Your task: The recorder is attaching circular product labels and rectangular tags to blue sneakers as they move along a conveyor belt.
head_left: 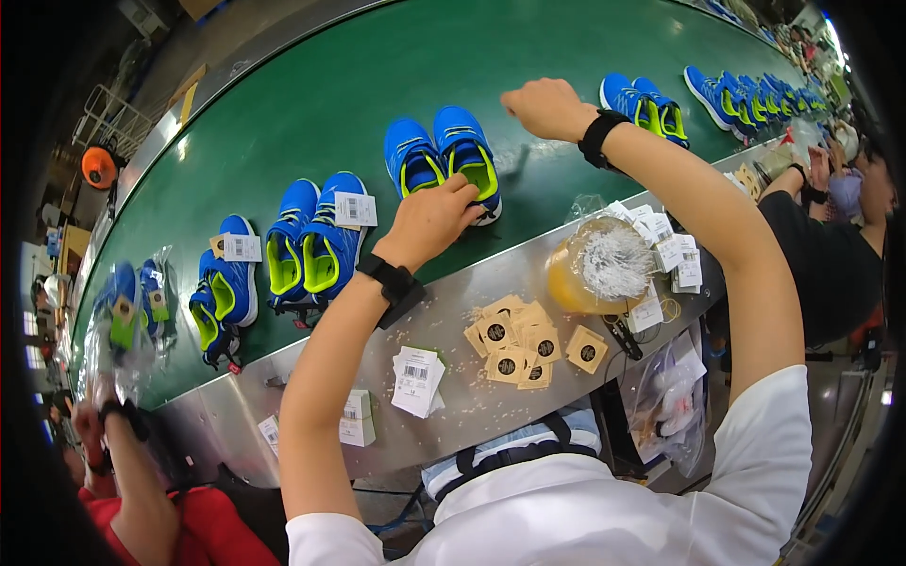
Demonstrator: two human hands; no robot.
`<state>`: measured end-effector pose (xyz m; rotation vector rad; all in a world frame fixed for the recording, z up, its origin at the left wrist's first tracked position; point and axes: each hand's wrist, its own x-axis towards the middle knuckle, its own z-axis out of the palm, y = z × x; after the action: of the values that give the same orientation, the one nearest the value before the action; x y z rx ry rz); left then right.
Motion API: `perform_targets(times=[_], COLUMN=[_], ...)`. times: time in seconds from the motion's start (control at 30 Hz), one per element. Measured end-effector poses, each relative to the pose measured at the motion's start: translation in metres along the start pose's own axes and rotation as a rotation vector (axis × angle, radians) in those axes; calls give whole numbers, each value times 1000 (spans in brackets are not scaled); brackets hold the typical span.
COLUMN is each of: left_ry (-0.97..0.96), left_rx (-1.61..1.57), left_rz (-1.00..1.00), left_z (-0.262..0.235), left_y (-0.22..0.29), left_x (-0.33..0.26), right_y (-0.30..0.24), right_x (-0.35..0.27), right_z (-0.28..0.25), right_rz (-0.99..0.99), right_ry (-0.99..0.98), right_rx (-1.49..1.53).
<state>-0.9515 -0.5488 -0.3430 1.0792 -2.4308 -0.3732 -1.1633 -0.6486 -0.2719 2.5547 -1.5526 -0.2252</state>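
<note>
On the green belt (566,57) in front of me stands a pair of blue sneakers (460,127) with lime-green linings. My left hand (429,222) is at their heel end, fingers curled at the opening of the right shoe. My right hand (547,108) is raised over the belt to the right of the pair, its fingers bent together; anything in them is too small to make out. To the left, a tagged pair of sneakers (321,231) carries a white hang tag (355,209), and another tagged pair (231,283) stands beyond it.
A yellowish tub of clear plastic fasteners (604,269) stands on the metal ledge, beside white tags (675,255), brown cards (514,340) and a tag stack (416,380). More sneakers (736,99) line the belt at right. Co-workers sit left (142,509) and right (802,236).
</note>
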Motion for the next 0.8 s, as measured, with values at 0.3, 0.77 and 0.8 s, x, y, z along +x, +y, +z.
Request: perform_targets(times=[0.3, 0.77, 0.8], left_ry=[449, -351, -336], left_rx=[-106, -463, -469], left_rz=[-27, -474, -470], left_z=[-8, -28, -29], left_y=[-50, -93, -90], left_x=[64, 91, 94], right_y=[-24, -44, -40], right_x=[34, 40, 40], right_z=[20, 20, 20], right_rz=[-5, -74, -75], right_ry=[-145, -138, -140], right_rx=[577, 427, 424])
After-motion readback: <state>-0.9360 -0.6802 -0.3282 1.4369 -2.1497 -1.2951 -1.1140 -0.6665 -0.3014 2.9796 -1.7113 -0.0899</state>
